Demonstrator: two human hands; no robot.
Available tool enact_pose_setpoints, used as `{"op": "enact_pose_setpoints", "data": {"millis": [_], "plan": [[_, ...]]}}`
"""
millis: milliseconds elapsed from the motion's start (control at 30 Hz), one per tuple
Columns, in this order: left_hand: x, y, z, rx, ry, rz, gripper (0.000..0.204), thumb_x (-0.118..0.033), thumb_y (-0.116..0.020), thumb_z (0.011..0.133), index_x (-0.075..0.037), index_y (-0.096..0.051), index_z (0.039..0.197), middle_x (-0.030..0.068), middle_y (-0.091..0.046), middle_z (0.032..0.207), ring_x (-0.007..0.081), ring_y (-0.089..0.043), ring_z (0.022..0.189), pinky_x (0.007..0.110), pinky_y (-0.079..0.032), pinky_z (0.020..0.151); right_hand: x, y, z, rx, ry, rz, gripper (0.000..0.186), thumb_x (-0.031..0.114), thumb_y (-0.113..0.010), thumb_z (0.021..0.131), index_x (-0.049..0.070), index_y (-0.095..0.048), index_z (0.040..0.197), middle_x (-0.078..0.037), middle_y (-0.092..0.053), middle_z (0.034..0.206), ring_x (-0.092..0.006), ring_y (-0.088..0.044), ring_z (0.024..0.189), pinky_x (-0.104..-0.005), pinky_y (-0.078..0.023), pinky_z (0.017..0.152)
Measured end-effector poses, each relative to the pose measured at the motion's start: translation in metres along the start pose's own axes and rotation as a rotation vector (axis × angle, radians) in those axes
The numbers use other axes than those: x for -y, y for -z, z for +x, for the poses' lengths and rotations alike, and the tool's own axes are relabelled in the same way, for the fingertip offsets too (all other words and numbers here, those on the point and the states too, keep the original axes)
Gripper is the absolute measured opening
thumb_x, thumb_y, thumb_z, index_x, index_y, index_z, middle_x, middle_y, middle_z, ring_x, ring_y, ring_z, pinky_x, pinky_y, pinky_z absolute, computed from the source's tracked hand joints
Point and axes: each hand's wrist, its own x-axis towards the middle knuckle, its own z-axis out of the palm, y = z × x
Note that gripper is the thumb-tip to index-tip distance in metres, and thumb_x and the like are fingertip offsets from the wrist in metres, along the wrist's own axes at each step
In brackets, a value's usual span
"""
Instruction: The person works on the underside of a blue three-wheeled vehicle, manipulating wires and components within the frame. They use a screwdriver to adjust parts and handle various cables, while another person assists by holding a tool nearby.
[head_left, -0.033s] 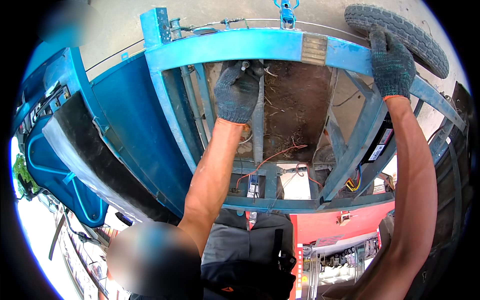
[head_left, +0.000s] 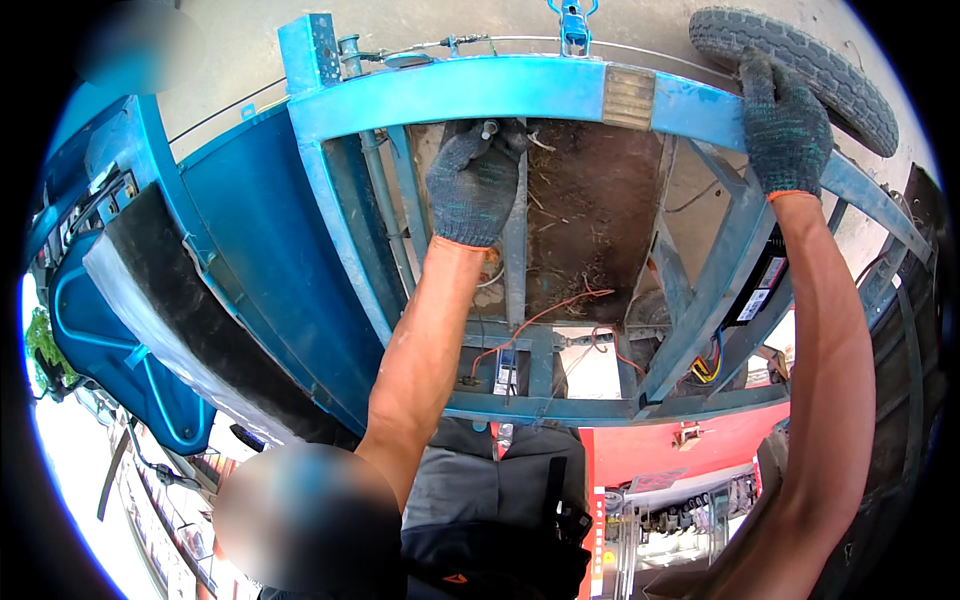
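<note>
A blue metal frame [head_left: 450, 100] spans the view, its thick curved front beam running across the top. My left hand [head_left: 472, 185], in a dark knit glove with an orange cuff, is just below that beam with its fingers curled closed. From the fingers pokes a small round metal end [head_left: 489, 129]; the rest of that piece is hidden, so I cannot tell its kind. My right hand [head_left: 787, 125], gloved alike, is wrapped over the right part of the beam, close to a black tyre [head_left: 810, 70]. Its fingertips reach past the far edge.
Inside the frame lies a rusty brown panel [head_left: 590, 220], with loose orange wires [head_left: 540, 305] below it. A dark blue panel [head_left: 270, 270] and a black-and-silver padded strip [head_left: 190, 300] stand at left. A black labelled unit [head_left: 760, 285] with coloured wires sits at right.
</note>
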Motion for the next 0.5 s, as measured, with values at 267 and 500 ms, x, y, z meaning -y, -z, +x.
{"op": "enact_pose_setpoints", "data": {"millis": [267, 500], "plan": [[0.007, 0.035, 0.008, 0.105, 0.018, -0.096, 0.018, -0.013, -0.07, 0.094, -0.004, -0.067, 0.11, 0.0093, -0.068, 0.1, 0.0252, -0.065, 0.098, 0.043, -0.053, 0.095, 0.008, -0.003, 0.002, -0.058, 0.005, -0.018, 0.044, 0.049, -0.054, 0.101, 0.016, -0.076, 0.118, -0.018, -0.073, 0.112, -0.0395, -0.07, 0.102, -0.0454, -0.055, 0.09], [0.006, 0.009, 0.006, 0.086, 0.055, -0.297, 0.022, -0.012, -0.067, 0.099, -0.009, -0.062, 0.12, 0.0034, -0.065, 0.095, 0.0217, -0.064, 0.091, 0.045, -0.055, 0.092, -0.019, -0.014, 0.005, -0.048, 0.109, -0.121, 0.036, 0.037, -0.059, 0.101, 0.015, -0.073, 0.125, -0.017, -0.073, 0.117, -0.0381, -0.071, 0.104, -0.0442, -0.055, 0.092]]}}
